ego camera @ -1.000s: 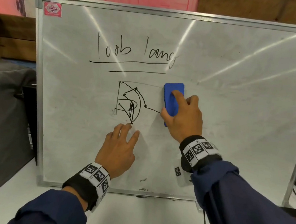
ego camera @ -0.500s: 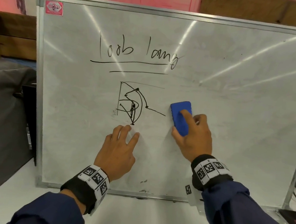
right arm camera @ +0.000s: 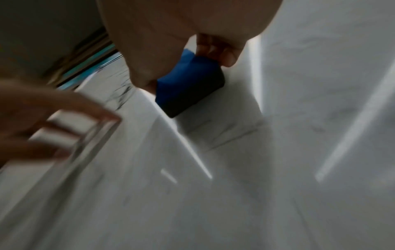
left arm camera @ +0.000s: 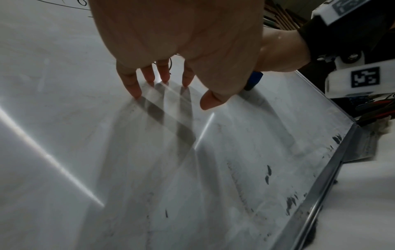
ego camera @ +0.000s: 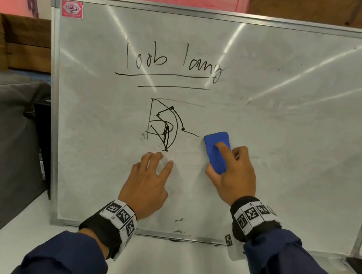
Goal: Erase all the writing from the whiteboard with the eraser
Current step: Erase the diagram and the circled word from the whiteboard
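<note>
On whiteboard (ego camera: 285,147): "lang" legible; right hand (ego camera: 231,175) grips eraser (ego camera: 216,151); left hand (ego camera: 146,184) flat, fingers spread.

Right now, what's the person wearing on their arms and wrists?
Both arms wear dark navy sleeves. Each wrist carries a black band topped by a white strip printed with square black-and-white markers: one on the left wrist, one on the right wrist. The left hand and right hand are bare.
</note>
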